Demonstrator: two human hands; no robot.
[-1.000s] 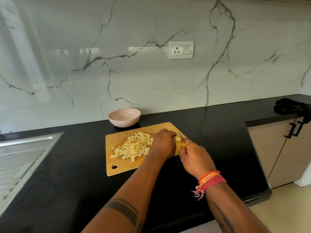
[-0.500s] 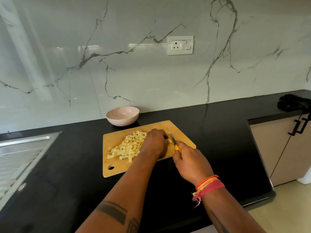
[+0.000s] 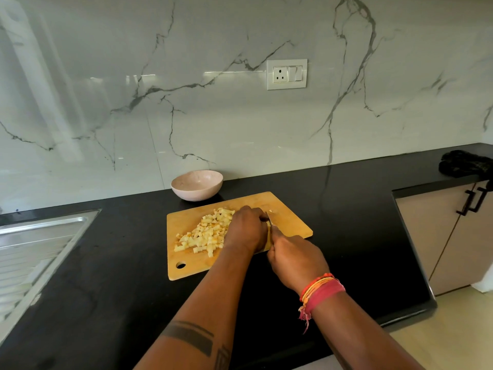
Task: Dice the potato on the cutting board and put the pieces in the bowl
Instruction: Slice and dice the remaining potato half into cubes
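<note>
Head view: the pink bowl sits above centre of the frame against the marble wall, nothing in it, just beyond the far edge of the cutting board. The diced potato pieces lie heaped on the board's left half. The left hand rests curled, knuckles up, at the heap's right edge; what its fingers hold is hidden. The right hand grips the yellow-handled knife, blade down just beside the left hand.

Marble-veined wall, socket, black counter, beige cabinets.
</note>
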